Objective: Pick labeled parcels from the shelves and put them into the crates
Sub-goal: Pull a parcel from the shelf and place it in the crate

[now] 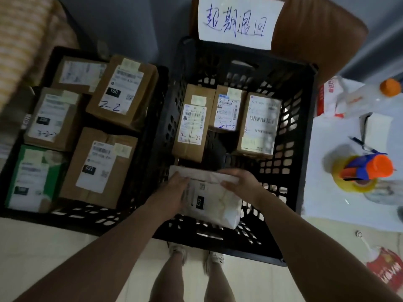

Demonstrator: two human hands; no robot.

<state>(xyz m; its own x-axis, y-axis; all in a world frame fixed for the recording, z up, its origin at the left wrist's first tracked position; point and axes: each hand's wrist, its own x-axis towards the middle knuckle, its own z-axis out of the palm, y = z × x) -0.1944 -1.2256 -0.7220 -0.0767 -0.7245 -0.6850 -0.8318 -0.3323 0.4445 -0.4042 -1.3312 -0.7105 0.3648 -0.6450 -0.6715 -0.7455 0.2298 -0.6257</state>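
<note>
Both my hands grasp the white parcel (218, 203), which hangs inside the near end of the black crate (305, 127), just above its floor and close to its near wall. My left hand (174, 192) is wrapped over the parcel's left edge, fingers reaching along it toward the far corner. My right hand (237, 182) pinches the folded far edge, thumb on top and fingers (226, 172) curled over the fold. Neither hand is slack or spread. The parcel's label faces up, with a black block (200, 202) printed 032 between my two hands.

Deeper in the crate, past the parcel, three brown boxes (189, 125) stand side by side against its far half, their labels upward. A paper sign (237, 20) with handwritten characters hangs above the crate's far wall. Touching the crate's left wall is a second crate (76, 216) packed with five labelled boxes, one of them green (32, 177). To the right of the crate is a white desk (327, 203) carrying a tape dispenser (366, 168) with an orange and blue handle.
</note>
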